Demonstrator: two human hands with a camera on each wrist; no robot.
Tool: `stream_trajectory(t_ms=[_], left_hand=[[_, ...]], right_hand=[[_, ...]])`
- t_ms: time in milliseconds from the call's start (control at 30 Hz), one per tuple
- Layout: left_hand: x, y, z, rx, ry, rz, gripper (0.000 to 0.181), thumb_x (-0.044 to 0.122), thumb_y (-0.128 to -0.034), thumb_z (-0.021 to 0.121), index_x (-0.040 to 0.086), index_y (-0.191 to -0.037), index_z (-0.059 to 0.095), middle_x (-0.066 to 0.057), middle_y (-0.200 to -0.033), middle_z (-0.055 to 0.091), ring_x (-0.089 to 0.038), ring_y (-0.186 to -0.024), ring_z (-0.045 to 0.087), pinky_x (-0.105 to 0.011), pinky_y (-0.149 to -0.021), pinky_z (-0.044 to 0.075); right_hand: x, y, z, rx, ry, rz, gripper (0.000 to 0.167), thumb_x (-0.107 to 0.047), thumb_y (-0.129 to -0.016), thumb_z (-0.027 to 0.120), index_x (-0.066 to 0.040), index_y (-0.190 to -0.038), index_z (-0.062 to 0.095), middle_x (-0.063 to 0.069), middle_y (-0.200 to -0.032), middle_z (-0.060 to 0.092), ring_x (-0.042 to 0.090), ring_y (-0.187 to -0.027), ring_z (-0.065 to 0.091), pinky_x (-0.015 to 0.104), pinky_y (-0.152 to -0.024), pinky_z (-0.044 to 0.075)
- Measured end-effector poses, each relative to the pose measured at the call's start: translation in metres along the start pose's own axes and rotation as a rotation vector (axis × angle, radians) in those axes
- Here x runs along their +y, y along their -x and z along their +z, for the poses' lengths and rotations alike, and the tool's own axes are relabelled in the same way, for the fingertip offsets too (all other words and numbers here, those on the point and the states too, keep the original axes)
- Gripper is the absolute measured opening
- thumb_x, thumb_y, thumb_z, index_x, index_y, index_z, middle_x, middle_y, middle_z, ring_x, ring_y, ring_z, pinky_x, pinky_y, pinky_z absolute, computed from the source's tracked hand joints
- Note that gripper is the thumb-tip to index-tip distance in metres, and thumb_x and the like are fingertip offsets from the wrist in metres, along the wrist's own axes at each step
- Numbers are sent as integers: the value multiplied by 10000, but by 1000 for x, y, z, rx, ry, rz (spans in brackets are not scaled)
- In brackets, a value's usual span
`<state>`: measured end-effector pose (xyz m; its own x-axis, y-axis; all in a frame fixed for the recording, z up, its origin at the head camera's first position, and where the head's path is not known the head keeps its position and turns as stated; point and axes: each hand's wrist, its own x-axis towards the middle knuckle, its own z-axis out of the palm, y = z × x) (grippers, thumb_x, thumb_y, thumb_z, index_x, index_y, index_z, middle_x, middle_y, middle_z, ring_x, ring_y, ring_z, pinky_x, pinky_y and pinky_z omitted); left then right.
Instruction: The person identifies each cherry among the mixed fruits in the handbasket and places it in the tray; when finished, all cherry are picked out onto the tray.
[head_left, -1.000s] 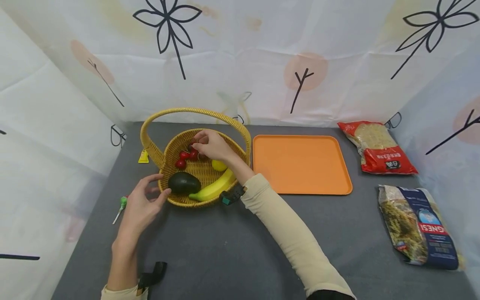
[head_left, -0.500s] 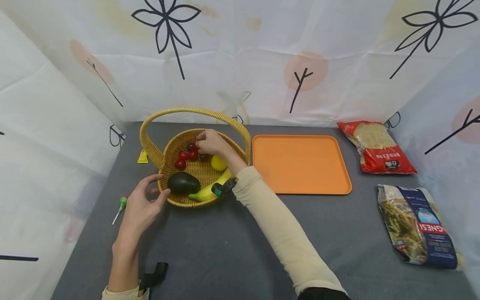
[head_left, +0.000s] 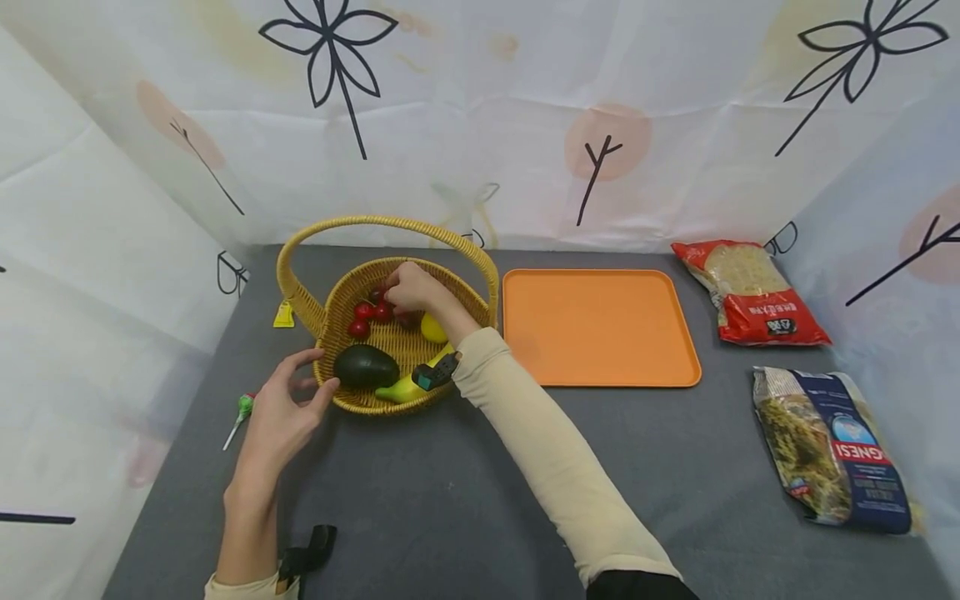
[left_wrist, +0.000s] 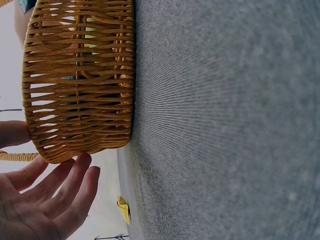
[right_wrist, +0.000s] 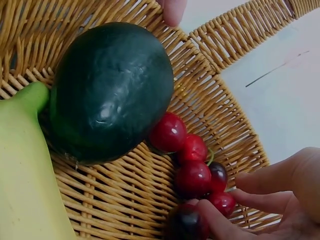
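In the head view a yellow wicker basket (head_left: 352, 404) holds a dark green avocado (head_left: 366, 367), a banana (head_left: 397, 390), a yellow lemon-like fruit (head_left: 432, 328) and several red cherries (head_left: 359, 329). My left hand (head_left: 281, 417) holds the basket's left rim, its thumb and fingers on the wicker; a fingertip (right_wrist: 174, 11) shows over the rim in the right wrist view. Inside the basket's far part is my right hand (head_left: 416, 290). Its thumb and fingers pinch around a small red cherry (right_wrist: 221, 202), beside a darker round fruit (right_wrist: 185, 224). The palm is partly hidden.
An orange tray (head_left: 600, 329) lies right of the basket, whose tall handle (head_left: 390, 221) arches overhead. Two food bags, one red (head_left: 757, 296) and one blue (head_left: 836, 450), lie far right. A green lollipop (head_left: 244, 407) and a yellow tag (head_left: 284, 315) lie left.
My right hand has shifted slightly left and lower among the cherries, and its forearm has swung left over the banana. The left hand stays at the rim.
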<state>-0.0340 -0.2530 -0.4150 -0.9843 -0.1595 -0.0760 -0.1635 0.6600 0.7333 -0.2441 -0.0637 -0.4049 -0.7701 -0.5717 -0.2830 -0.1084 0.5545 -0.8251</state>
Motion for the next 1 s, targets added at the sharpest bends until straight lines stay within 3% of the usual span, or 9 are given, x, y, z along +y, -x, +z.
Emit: stream_trajectory(t_ms=[133,233,333,433,500,600,800,900,1000], left_hand=[[1,0,0,0,4,-7,597,321,-1074,681,108,-1597,486,-264,-1626,499,-489,-1286,683,-569,-881,646],[1,-1,1,-3,8,-13,598,327,-1074,681,117,-1598,485,-258,-1635,494,-488,-1298,679,-573,-892,644],[1,-1,1,-6,10,-17,600,327,-1073,684,119,-1599,483,-260,-1637,493,-492,-1305,677,-574,-892,645],[0,-1,1,-4,9,-19,596,322,-1072,686,121,-1597,486,-262,-1633,499,-492,-1302,678,-558,-872,649],[0,-1,0,-1,7,-17,594,317,-1071,688,118,-1595,489,-263,-1631,502,-492,-1300,678,-540,-856,653],[0,-1,0,4,9,-18,587,306,-1069,693,118,-1589,497,-261,-1624,513,-488,-1295,681,-517,-839,656],[1,-1,1,1,11,-29,592,315,-1069,692,123,-1593,492,-258,-1628,508,-489,-1310,674,-535,-864,654],[1,-1,1,-3,10,-39,600,324,-1069,690,125,-1597,486,-255,-1634,502,-490,-1322,666,-550,-886,652],[1,-2,1,-5,11,-42,602,321,-1068,692,125,-1598,483,-251,-1634,503,-490,-1329,662,-555,-900,651]], right_hand=[[0,0,2,4,-1,0,469,-13,-1064,531,58,-1526,563,211,-1279,703,96,-626,447,233,-645,382],[0,2,2,50,12,-6,452,-13,-1050,576,36,-1498,605,224,-1411,689,126,-656,457,238,-653,395],[1,7,2,121,-24,-21,416,-18,-1026,636,5,-1439,670,184,-1465,677,152,-834,578,240,-708,445],[3,11,2,166,-97,-57,385,-26,-1020,661,-8,-1403,697,188,-1420,700,220,-1040,671,236,-768,489],[5,15,2,181,-161,-92,364,-26,-1028,669,1,-1390,700,205,-1372,718,272,-1088,715,240,-783,516],[7,22,2,189,-216,-148,343,-32,-1041,675,14,-1381,693,222,-1323,735,308,-1025,757,265,-796,572],[4,46,2,165,-304,-224,323,-51,-1050,695,16,-1366,689,215,-1326,711,421,-992,754,467,-871,628],[-1,61,2,124,-331,-250,311,-61,-1051,700,-9,-1357,688,187,-1338,694,440,-1031,758,441,-887,643],[-5,80,-2,91,-320,-287,309,-83,-1050,707,-46,-1357,691,148,-1380,679,345,-1047,786,370,-906,651]])
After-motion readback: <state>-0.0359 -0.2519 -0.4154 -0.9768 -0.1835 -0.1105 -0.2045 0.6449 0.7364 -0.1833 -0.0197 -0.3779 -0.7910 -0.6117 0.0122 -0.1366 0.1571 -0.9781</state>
